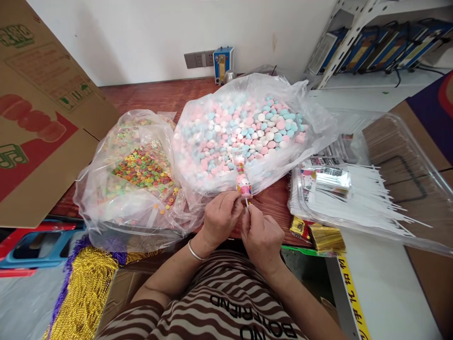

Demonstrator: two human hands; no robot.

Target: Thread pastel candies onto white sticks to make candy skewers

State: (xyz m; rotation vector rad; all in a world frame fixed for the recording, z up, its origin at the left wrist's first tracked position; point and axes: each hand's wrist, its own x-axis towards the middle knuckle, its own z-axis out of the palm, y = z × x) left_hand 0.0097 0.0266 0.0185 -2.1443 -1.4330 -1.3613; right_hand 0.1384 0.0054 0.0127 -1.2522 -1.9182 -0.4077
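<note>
My left hand, with a bangle at its wrist, pinches the lower end of a small printed candy bag. The filled bag points away from me and holds pink and white pieces. My right hand is closed on a thin white stick that comes out of the bag's lower end. Both hands are close together at the table edge, and fingertips hide part of the bag's neck. Just beyond lies a large clear bag of pastel candies. To its left a clear bag of small ring candies stands open.
At right a clear plastic tray holds white sticks and printed wrappers. Gold twist ties lie by the front edge. A cardboard box stands at left, above gold beaded strands. A blue device sits by the wall.
</note>
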